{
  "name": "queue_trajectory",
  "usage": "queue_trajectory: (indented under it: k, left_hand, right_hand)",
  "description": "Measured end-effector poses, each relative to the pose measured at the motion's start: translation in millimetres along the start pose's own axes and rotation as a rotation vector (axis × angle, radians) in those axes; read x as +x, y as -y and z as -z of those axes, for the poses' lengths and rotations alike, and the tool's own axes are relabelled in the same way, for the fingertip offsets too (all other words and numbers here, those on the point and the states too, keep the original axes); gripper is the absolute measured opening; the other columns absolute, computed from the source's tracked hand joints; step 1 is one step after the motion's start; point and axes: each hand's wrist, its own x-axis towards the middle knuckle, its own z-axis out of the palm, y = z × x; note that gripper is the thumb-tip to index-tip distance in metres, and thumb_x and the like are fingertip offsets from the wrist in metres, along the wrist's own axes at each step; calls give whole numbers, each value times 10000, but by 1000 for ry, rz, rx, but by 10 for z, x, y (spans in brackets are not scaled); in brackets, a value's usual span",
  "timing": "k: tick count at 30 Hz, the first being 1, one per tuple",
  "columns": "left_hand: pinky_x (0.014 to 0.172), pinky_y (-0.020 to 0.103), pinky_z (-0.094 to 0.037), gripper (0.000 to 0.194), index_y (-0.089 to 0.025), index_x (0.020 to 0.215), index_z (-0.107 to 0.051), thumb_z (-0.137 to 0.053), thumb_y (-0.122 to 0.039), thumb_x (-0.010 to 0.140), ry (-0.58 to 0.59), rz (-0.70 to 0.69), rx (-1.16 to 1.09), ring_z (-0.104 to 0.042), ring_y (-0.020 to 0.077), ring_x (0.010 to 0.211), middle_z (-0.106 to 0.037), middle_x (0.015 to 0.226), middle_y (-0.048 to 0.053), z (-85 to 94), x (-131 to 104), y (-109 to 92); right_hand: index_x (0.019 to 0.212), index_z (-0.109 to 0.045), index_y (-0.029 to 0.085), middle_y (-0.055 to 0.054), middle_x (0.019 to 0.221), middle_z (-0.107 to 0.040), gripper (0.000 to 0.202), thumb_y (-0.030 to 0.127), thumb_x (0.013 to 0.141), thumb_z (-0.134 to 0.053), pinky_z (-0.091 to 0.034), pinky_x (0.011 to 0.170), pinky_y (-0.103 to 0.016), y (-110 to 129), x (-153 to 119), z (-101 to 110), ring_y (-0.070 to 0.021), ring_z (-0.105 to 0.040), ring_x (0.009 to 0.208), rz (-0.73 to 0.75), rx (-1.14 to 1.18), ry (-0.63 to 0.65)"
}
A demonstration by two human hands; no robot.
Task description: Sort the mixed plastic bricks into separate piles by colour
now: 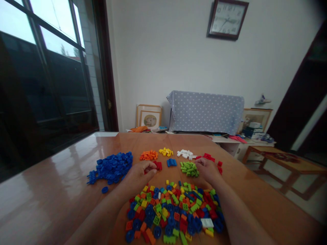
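Note:
My left hand (143,172) is curled at a few red toy bricks (158,165) in the middle of the table; red also shows between its thumb and fingers. My right hand (208,169) has its fingers pressed together between the lime green brick pile (189,169) and the red brick pile (208,157). Whatever lies in its fingertips is hidden. A small group of blue bricks (171,162) sits between the hands. Nearer to me spreads a mixed heap of coloured bricks and blue wheel-like pieces (170,208), between my forearms.
A large blue brick pile (114,167) lies left, with one round blue piece (104,190) before it. Orange (148,155), yellow (166,151) and white (186,154) piles line the far side of the brown table (63,177). Beyond stands a cloth-covered object (206,112).

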Motion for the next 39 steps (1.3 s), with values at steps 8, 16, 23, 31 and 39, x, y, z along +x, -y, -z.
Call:
queue_trajectory:
  k: [8,16,23,31,39]
  left_hand:
    - [703,256,-435,206,-186,919,-640,-515,-345,883,3,-27,19,-612,166,817,-677,905,19,-7,5,17]
    - [679,256,-428,223,-190,912,-638,-495,-359,896,-9,-60,21,-606,167,788,-672,883,15,-11,0,54]
    - [687,259,-429,203,-196,914,-643,-510,-346,889,-6,-50,22,-608,166,798,-670,879,8,-10,2,39]
    - [697,264,-418,200,-188,914,-641,-508,-335,890,12,-38,50,-593,163,789,-656,865,9,16,-6,-2]
    - [631,242,-382,212,-184,897,-639,-495,-340,896,65,-48,73,-583,153,740,-649,819,5,-23,-6,98]
  right_hand:
    - [885,-670,167,-13,741,-700,216,239,754,-515,-400,573,-234,9,-45,-91,-159,-615,661,-2,61,70]
    - [904,-645,177,-13,763,-688,203,206,743,-524,-426,585,-218,35,-51,-68,-158,-631,698,-34,143,115]
    - [905,-601,178,1,707,-681,206,165,725,-501,-424,506,-204,90,-123,-227,-143,-631,605,-103,221,286]
    - [848,-577,189,7,646,-637,132,186,771,-470,-407,493,-214,81,-143,-87,-134,-590,554,-133,198,335]
    - [738,-652,187,10,662,-635,94,214,739,-563,-342,524,-217,166,-279,116,-129,-549,605,126,-67,491]
